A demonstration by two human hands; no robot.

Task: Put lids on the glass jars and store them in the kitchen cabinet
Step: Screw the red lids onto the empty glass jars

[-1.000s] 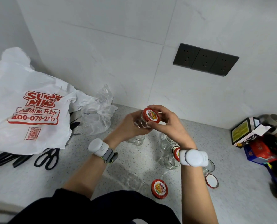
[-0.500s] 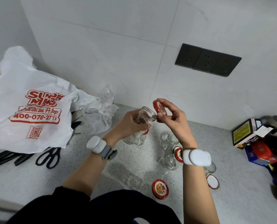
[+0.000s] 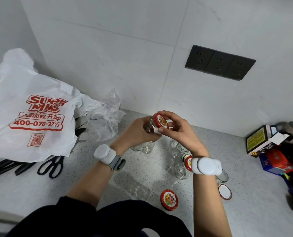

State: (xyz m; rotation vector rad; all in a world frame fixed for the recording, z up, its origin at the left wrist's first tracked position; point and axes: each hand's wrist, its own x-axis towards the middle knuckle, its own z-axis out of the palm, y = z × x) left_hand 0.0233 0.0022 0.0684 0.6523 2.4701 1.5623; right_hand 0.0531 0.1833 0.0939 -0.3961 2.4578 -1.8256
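My left hand grips a clear glass jar, tilted above the counter. My right hand holds a red printed lid on the jar's mouth, fingers around its rim. Below them stand more clear jars: one behind my left hand, one open, one with a red lid partly behind my right wrist, and an open one. A red lid lies face up on the counter. Another lid lies with its white inside up.
A white printed plastic bag and a crumpled clear bag lie at the left. Black scissors rest near the bag. Boxes and packets crowd the right edge. A black socket panel is on the tiled wall.
Half a second ago the lid was lifted off, held beside the open jar mouth. Now it sits back on the jar's mouth under my right fingers.
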